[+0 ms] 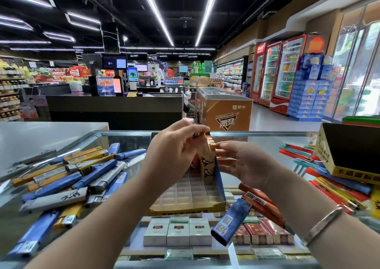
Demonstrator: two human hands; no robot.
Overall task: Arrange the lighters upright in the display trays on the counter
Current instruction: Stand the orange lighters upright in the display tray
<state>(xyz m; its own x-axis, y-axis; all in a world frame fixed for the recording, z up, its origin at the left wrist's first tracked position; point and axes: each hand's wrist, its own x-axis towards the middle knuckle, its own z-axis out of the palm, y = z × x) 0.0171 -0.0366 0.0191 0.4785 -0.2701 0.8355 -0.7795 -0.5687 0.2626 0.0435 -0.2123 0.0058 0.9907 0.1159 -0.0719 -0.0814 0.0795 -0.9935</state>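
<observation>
One lighter (pixel 203 157) is pinched at its top by your left hand (pixel 174 151); your right hand (pixel 244 161), fingers straight, steadies the tray (pixel 221 186) at 3 o'clock. Likely light, stiff, slick: grip near the cap.

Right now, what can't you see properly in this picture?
Head view:
- Lighter top, hidden by the left hand pinching it.
- Far rows of the display tray, behind both hands.
- Yellow box inside: too dark, cut by the edge.
- Right hand fingertips, behind the upright lighters.
</observation>
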